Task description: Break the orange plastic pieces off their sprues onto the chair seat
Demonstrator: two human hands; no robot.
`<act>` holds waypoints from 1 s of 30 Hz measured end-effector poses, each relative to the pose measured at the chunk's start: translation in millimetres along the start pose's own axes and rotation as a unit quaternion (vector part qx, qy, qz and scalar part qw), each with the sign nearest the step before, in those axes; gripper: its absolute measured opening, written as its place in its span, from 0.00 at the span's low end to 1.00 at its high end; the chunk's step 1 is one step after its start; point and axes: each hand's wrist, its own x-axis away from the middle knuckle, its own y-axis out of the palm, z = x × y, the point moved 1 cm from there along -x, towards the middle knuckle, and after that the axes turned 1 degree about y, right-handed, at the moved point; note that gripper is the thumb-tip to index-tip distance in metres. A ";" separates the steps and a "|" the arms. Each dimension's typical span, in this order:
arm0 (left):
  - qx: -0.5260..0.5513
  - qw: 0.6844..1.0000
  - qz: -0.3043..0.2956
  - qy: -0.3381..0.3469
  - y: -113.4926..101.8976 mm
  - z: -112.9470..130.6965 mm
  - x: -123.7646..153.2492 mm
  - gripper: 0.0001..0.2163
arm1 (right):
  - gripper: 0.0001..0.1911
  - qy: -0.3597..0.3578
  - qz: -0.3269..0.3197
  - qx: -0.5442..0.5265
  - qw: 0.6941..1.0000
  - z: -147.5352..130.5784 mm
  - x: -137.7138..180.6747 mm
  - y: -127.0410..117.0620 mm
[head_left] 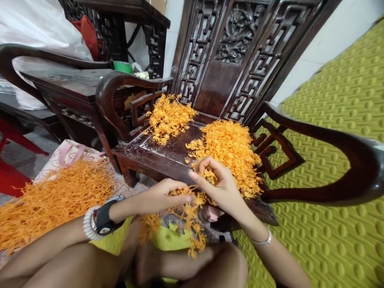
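Observation:
Small orange plastic pieces with thin curled legs [192, 228] dangle in a cluster between my two hands, above my lap. My left hand [168, 196], with a dark watch and a white coil band at the wrist, is closed on part of that cluster. Thumb and fingers of my right hand [219, 184] curl round more of the orange pieces, close to the seat's front edge. Just beyond it, a large heap of the same pieces [229, 152] covers the right side of the wooden chair seat [162, 154]. A smaller heap [171, 118] lies at the seat's back left.
On the floor at left spreads a big pile of orange strands [57, 204], against a pink-handled bag [69, 156]. The chair's curved right armrest [324, 136] juts out beside me. Yellow-green textured matting [336, 232] lies at right. A red stool [15, 160] stands far left.

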 end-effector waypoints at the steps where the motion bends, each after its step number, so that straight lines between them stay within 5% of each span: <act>1: 0.000 1.000 -0.002 -0.007 -2.0 -5.2 1.3 0.15 | 0.14 -0.004 -0.015 0.027 1.000 4.3 -3.2 -1.0; 7: -0.026 0.994 0.093 -0.043 -45.9 -35.6 -1.3 0.15 | 0.17 -0.151 -0.160 0.245 0.944 40.5 -48.3 12.9; 12: 0.169 0.963 0.193 -0.084 -93.6 -69.1 -31.9 0.25 | 0.12 -0.260 -0.213 0.350 0.875 65.1 -95.9 30.4; 18: 0.381 0.882 0.262 -0.085 -104.8 -99.2 -67.3 0.14 | 0.10 -0.249 -0.185 0.347 0.885 93.2 -114.0 18.5; 22: 0.439 0.881 0.174 -0.035 -91.9 -103.6 -78.9 0.14 | 0.11 -0.307 -0.051 0.353 0.883 108.4 -112.3 9.5; 25: 0.469 0.878 0.054 -0.079 -86.5 -108.5 -89.7 0.23 | 0.09 -0.363 0.047 0.374 0.852 113.6 -109.2 10.8; 28: 0.510 0.853 -0.039 -0.104 -84.2 -111.6 -99.8 0.34 | 0.08 -0.396 0.072 0.381 0.832 114.8 -106.4 17.1; 30: 0.511 0.853 -0.039 -0.100 -81.9 -112.2 -103.6 0.36 | 0.06 -0.400 0.075 0.384 0.829 114.4 -105.0 22.5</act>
